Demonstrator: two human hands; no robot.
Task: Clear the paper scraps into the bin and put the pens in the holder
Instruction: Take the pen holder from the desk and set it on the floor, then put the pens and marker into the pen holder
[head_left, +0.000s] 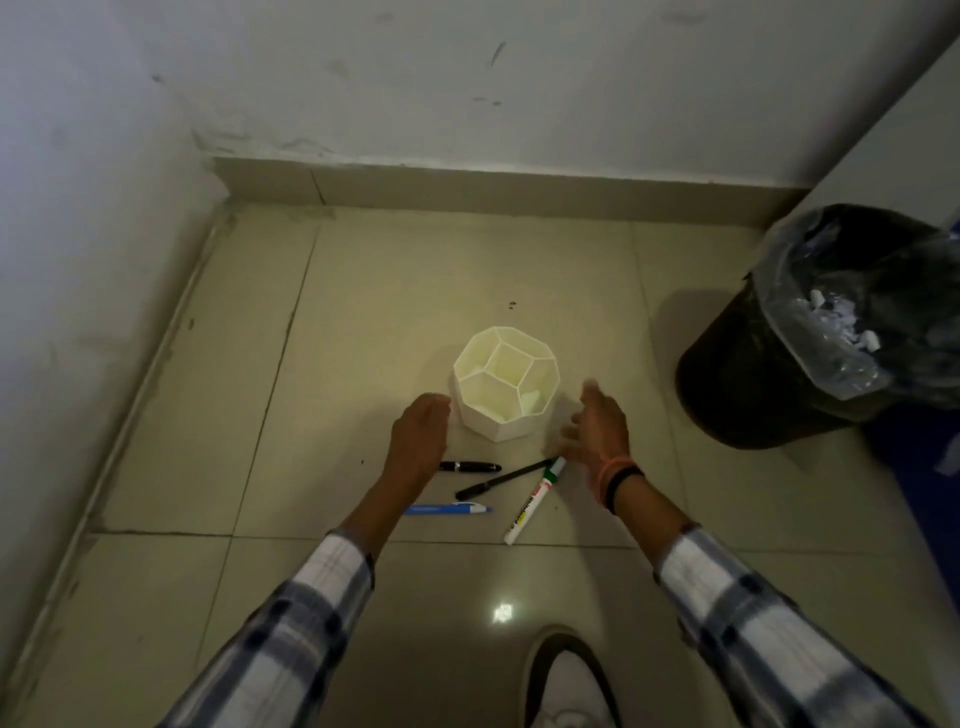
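Note:
A white pen holder (506, 382) with several compartments stands on the tiled floor. Just left of it hovers my left hand (418, 436), fingers curled, holding nothing. My right hand (597, 423) is blurred to the holder's right, fingers spread and empty. On the floor between my forearms lie a short black pen (470, 466), a long black pen (501, 479), a blue-and-white pen (449, 509) and a white marker with a green cap (535, 500). A black bin (748, 374) with a clear liner stands at the right, with white paper scraps (841, 322) inside.
Walls close the corner at the left and back, with a skirting tile (467, 182) along the floor. A white shoe (569, 680) shows at the bottom. Something blue (924, 467) sits behind the bin at the right edge.

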